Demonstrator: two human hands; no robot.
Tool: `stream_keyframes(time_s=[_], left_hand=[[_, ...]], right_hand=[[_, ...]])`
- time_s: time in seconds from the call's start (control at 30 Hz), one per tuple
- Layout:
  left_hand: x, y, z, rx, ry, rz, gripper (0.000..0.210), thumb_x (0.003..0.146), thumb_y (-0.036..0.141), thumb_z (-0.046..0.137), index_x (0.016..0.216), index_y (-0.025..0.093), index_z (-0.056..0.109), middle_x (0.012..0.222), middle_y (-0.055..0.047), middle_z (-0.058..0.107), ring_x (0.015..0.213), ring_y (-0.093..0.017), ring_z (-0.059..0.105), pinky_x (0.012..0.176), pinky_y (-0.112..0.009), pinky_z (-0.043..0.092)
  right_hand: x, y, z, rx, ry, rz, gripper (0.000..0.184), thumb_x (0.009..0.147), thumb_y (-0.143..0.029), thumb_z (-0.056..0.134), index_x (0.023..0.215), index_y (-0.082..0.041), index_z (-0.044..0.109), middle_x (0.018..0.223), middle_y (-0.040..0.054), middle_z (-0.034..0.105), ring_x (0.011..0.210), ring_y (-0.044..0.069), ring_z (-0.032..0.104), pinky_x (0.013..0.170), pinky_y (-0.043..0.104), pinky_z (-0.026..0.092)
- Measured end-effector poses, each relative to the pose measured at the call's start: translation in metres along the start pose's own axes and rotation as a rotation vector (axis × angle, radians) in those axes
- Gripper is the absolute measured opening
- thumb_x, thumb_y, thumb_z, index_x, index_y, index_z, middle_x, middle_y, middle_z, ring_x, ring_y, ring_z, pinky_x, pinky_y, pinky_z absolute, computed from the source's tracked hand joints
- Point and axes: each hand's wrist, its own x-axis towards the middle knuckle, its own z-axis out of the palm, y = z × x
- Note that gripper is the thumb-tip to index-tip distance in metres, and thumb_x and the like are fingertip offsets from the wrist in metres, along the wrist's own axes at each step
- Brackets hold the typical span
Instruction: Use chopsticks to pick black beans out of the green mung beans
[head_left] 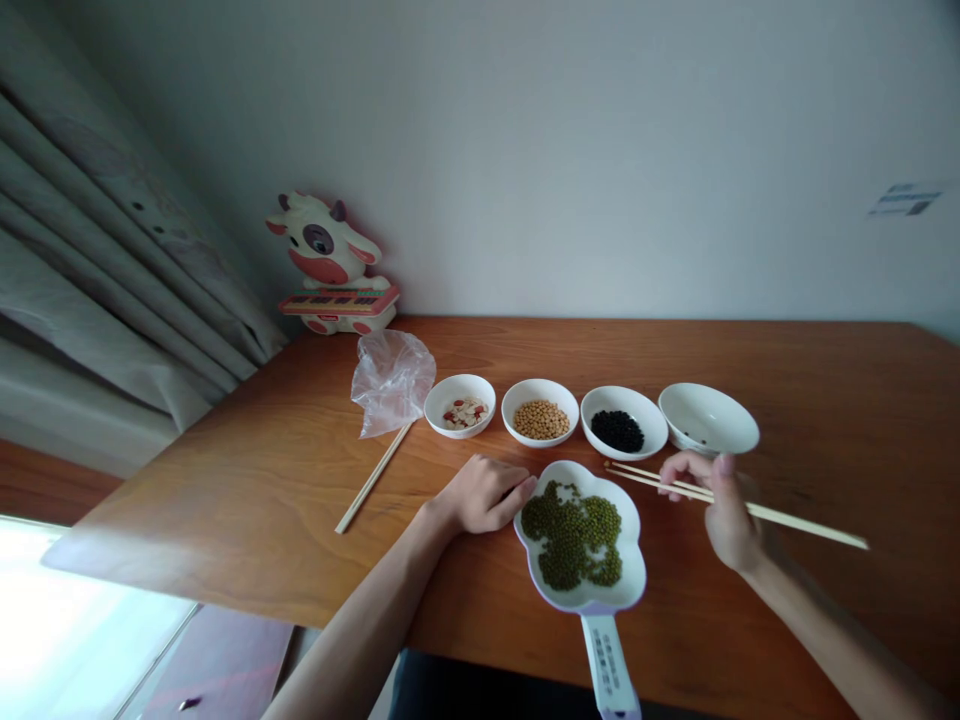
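My right hand [720, 505] holds a pair of chopsticks [802, 525] to the right of a white flower-shaped dish with a handle [634, 545]. The chopstick tips lie close together just beyond the dish's right rim, with a small brownish spot on them that I cannot make out. Green beans [574, 530] spread over the dish's bottom. My left hand [484, 495] rests on the table with curled fingers, thumb and fingertips at the dish's left rim. Behind stand a white bowl of black beans [617, 431] and a white bowl [712, 412] with a few dark specks.
Farther left are a bowl of yellow soybeans [541, 420] and a bowl of pale and red pieces [465, 413]. Another pair of chopsticks [373, 480] lies beside a clear plastic bag [394, 380]. A cow-shaped toy keyboard [337, 265] stands by the wall, near a curtain [112, 250].
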Motion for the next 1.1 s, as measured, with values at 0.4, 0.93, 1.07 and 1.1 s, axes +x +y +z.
stream_keyframes(time_s=[0.4, 0.93, 1.07, 1.1], left_hand=[[0.000, 0.000, 0.000, -0.010, -0.012, -0.016, 0.040, 0.112, 0.035, 0.032, 0.077, 0.020, 0.042, 0.071, -0.002, 0.057, 0.062, -0.014, 0.049, 0.063, -0.030, 0.034], [0.001, 0.003, -0.003, -0.006, -0.009, -0.025, 0.041, 0.111, 0.036, 0.033, 0.077, 0.019, 0.048, 0.071, -0.003, 0.060, 0.062, -0.014, 0.052, 0.063, -0.029, 0.037], [0.001, 0.003, -0.001, -0.015, -0.002, -0.019, 0.042, 0.111, 0.036, 0.033, 0.077, 0.019, 0.049, 0.070, -0.002, 0.059, 0.062, -0.014, 0.051, 0.063, -0.030, 0.037], [0.001, 0.002, -0.001, -0.017, 0.000, -0.018, 0.042, 0.111, 0.036, 0.033, 0.077, 0.019, 0.049, 0.070, -0.002, 0.059, 0.062, -0.014, 0.051, 0.063, -0.030, 0.037]], right_hand=[[-0.001, 0.008, 0.012, -0.018, 0.065, -0.010, 0.079, 0.107, -0.067, 0.013, 0.079, -0.025, 0.073, 0.072, 0.0052, 0.073, 0.066, 0.023, 0.066, 0.067, 0.039, 0.052], [-0.007, -0.024, 0.036, -0.085, 0.107, -0.024, 0.069, 0.110, -0.061, 0.019, 0.080, -0.025, 0.070, 0.068, 0.0053, 0.071, 0.066, 0.025, 0.069, 0.063, 0.040, 0.053], [-0.007, -0.027, 0.042, -0.120, 0.118, -0.030, 0.059, 0.111, -0.056, 0.029, 0.080, -0.026, 0.070, 0.074, 0.0067, 0.074, 0.073, 0.027, 0.072, 0.069, 0.041, 0.056], [-0.007, -0.027, 0.043, -0.124, 0.118, -0.032, 0.057, 0.111, -0.054, 0.031, 0.079, -0.026, 0.069, 0.075, 0.0075, 0.075, 0.075, 0.028, 0.073, 0.071, 0.042, 0.056]])
